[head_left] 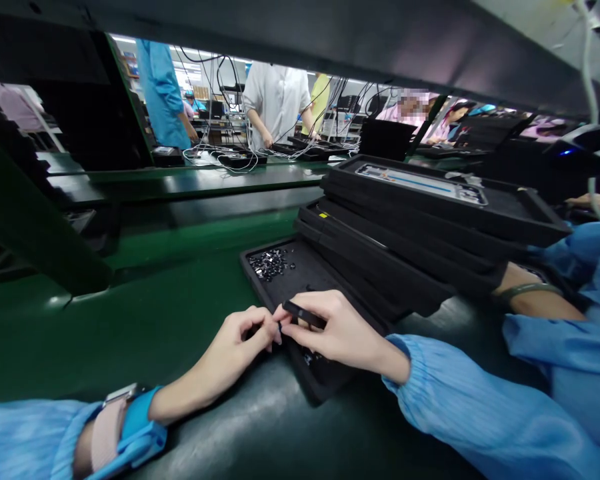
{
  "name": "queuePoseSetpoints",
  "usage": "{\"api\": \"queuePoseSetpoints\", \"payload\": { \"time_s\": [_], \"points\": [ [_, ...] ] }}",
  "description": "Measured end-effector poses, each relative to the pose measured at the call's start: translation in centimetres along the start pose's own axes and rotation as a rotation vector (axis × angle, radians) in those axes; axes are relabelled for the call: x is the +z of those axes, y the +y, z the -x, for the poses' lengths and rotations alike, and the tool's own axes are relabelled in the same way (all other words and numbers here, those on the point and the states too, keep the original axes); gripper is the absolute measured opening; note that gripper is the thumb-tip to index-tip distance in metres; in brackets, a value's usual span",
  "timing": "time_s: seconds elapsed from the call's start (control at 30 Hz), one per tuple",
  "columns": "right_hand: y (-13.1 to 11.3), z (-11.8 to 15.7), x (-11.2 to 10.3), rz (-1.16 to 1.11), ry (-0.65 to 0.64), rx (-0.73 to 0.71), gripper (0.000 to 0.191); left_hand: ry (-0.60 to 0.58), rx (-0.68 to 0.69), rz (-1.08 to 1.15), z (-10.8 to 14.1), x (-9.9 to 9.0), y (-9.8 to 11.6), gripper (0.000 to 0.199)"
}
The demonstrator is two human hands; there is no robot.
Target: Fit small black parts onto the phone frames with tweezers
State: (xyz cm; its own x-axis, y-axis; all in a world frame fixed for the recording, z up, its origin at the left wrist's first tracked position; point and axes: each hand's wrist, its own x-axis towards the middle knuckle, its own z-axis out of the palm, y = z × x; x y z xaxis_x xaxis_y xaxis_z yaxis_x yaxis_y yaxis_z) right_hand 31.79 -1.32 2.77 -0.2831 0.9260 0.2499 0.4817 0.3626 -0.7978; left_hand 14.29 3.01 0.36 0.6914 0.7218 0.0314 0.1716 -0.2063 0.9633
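My left hand (pixel 245 340) is closed in a pinch, with a tiny dark part (pixel 279 327) at its fingertips. The part is too small to name. My right hand (pixel 335 330) grips a slim black tool (pixel 304 313), its fingertips meeting those of the left hand around the small part. Fingers partly cover the tool, so its kind does not show. Under the right hand lies a black foam tray (pixel 315 263). A heap of small, shiny black parts (pixel 269 264) sits in its far left corner, and a few more lie near its front end.
Stacked black trays (pixel 380 240) stand behind and right; the top tray holds a silver device frame (pixel 420 183). A co-worker's blue sleeve (pixel 555 347) is close on the right. A green post (pixel 40 207) slants at left. A grey shelf (pixel 300 33) hangs overhead; people work beyond.
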Motion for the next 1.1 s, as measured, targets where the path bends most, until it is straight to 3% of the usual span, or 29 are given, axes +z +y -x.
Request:
{"api": "queuePoseSetpoints", "payload": {
  "time_s": [0.13,0.37,0.43,0.5,0.63,0.87,1.1],
  "points": [
    [0.2,0.1,-0.1,0.123,0.029,-0.194,0.016,-0.001,-0.018,0.042,0.0,0.0,-0.1,0.026],
    [0.9,0.2,0.0,0.138,0.07,-0.353,0.013,0.012,-0.02,0.085,-0.1,-0.1,0.2,0.028],
    [0.7,0.1,0.1,0.105,0.098,-0.252,0.009,0.039,-0.012,0.089,-0.1,-0.1,0.3,0.028],
    [0.5,0.0,0.2,0.005,0.124,-0.06,0.006,0.083,-0.004,0.08,0.0,0.0,0.2,0.027],
    [0.2,-0.1,0.6,-0.277,0.125,0.256,0.016,0.151,0.002,0.063,0.0,0.2,0.0,0.024],
    [0.1,-0.2,1.1,-0.479,0.214,0.336,0.014,0.149,0.034,0.039,0.3,0.2,-0.4,0.019],
    [-0.1,-0.1,0.9,-0.481,0.214,0.327,0.013,0.213,0.052,-0.024,0.3,0.3,0.0,0.018]
  ]
}}
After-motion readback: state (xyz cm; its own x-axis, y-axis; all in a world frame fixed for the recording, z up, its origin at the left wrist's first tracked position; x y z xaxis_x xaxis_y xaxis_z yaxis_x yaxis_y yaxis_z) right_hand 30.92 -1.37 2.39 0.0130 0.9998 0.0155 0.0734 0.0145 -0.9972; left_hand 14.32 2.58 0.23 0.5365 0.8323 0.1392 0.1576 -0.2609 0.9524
